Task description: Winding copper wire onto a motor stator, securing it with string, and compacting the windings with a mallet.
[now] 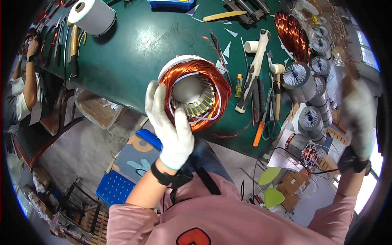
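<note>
On the green table stands a motor stator [221,87] wound with thick bundles of copper wire, with white cord around the bore. My left hand [171,130], in a white glove, grips its near left side. The fingers lie along the outside of the winding and the thumb reaches over the inner edge. My right hand [358,114], also gloved, is raised at the far right, away from the stator and near several grey stator cores [311,119]. Motion smears its fingers, so whether it holds anything cannot be made out.
Right of the stator lie a worn wooden bar [255,67], a mallet [277,69], green-handled scissors [271,130] and an orange-handled tool [258,134]. Loose copper coils [292,36] lie beyond. A white spool [93,17] stands at the far left. Another person's arm [30,83] shows at the left edge.
</note>
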Motion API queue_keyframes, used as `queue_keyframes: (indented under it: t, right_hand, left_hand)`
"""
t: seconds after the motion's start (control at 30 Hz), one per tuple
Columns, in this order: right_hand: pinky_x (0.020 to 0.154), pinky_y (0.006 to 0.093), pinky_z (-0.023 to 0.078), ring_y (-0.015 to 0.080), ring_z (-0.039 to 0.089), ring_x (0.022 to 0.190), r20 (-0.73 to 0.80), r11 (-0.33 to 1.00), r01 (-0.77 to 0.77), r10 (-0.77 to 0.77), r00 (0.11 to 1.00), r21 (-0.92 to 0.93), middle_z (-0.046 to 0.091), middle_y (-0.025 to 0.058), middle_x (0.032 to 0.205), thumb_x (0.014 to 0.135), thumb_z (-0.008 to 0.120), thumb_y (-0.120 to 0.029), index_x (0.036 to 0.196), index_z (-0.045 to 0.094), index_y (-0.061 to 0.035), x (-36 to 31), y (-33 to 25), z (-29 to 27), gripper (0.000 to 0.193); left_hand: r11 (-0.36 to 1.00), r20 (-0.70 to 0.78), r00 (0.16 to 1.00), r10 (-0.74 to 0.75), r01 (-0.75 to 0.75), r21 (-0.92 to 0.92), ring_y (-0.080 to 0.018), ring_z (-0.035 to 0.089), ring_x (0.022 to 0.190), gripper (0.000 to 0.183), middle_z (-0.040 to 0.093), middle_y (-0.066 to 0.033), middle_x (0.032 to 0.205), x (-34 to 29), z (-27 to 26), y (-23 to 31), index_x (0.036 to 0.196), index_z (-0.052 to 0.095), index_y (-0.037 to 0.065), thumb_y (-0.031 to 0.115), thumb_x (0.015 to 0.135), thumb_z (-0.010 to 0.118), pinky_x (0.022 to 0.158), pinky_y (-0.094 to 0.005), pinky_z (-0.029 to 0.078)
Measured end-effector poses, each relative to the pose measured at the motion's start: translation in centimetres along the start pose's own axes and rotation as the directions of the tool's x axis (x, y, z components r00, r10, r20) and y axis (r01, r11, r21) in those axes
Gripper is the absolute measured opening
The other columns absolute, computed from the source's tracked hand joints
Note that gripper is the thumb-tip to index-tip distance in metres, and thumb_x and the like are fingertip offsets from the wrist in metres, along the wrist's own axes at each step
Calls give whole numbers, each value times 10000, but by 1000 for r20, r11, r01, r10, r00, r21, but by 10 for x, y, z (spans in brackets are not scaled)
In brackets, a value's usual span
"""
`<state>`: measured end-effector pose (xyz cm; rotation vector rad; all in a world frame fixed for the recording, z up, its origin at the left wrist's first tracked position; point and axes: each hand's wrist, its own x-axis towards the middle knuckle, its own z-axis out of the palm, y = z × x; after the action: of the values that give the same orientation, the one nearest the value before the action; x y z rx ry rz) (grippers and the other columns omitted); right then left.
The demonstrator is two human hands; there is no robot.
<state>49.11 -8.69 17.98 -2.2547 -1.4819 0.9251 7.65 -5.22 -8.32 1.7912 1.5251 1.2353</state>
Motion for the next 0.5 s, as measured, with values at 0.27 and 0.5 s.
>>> queue_keyframes:
  t: [0.27, 0.5]
  right_hand:
    - [778, 400, 544, 267, 646, 759, 733, 892, 201, 186, 654, -405, 631, 139, 788, 949, 671, -385, 1150, 628, 14, -22, -48, 164, 449]
    - [877, 270, 559, 95, 608, 1015, -529, 945, 108, 77, 845, 310, 645, 63, 1287, 1118, 412, -386, 1471, 489, -64, -9, -12, 20, 484]
  left_hand:
    - [975, 69, 996, -48, 62, -215, -395, 520, 1338, 453, 558, -245, 1407, 22, -6, -19, 1388, 541, -65, 217, 1046, 448, 1151, -482, 380]
    - [988, 13, 997, -78, 79, -130, -375, 508, 1361, 486, 515, -246, 1464, 19, 7, -2, 1428, 517, -38, 277, 1065, 448, 1162, -456, 375]
